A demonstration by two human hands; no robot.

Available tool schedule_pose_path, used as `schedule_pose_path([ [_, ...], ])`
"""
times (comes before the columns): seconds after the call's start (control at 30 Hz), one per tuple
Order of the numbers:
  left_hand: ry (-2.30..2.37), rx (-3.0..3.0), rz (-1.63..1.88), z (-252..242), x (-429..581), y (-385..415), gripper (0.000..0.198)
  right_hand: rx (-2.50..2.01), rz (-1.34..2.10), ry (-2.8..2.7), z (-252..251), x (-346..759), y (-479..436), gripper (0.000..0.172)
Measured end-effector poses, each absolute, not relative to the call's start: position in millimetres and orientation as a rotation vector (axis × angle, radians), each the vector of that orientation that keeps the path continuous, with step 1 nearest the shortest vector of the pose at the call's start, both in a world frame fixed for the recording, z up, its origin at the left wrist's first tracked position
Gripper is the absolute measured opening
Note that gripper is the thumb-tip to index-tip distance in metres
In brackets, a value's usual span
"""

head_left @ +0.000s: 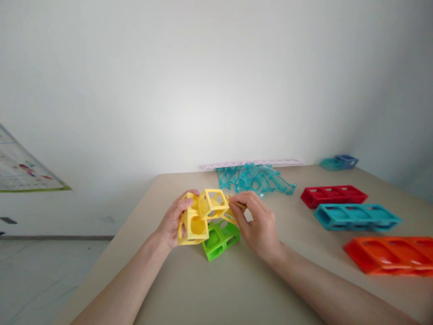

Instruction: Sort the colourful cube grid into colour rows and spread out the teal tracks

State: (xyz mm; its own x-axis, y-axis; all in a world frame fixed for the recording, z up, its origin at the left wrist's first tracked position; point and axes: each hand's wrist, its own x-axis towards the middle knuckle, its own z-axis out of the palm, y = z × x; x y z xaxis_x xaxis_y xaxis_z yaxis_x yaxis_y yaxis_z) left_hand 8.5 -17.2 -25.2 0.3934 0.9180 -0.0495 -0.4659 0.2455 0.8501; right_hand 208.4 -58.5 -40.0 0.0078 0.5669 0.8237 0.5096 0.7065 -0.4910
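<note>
A yellow assembly of hollow cube blocks (198, 228) is held up above the table in my left hand (171, 219), whose fingers wrap around its left side. My right hand (255, 221) pinches a thin yellow piece (230, 216) at the assembly's right side; whether that piece is joined to the cubes I cannot tell. Behind and below the yellow blocks lies a green block piece (221, 239) with similar open frames, partly hidden by them.
A heap of clear teal pieces (253, 178) lies by the wall. Along the right side sit red (333, 195), teal (356, 216) and orange (395, 255) block rows. A dark blue cube (347, 161) stands in the far right corner. The table's left edge drops to floor.
</note>
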Motion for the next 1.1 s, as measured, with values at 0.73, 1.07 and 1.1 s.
schedule_pose_path([
  [0.73, 0.520, 0.935, 0.889, -27, 6, -22, 0.020, -0.832, 0.110, -1.678, -44, 210, -60, 0.032],
  [1.07, 0.640, 0.731, 1.115, -18, 5, -13, 0.023, -0.775, 0.131, -1.540, -50, 210, -60, 0.029],
  [1.1, 0.633, 0.778, 1.122, -19, 7, -14, 0.022, -0.758, 0.128, -1.559, -49, 210, -61, 0.029],
])
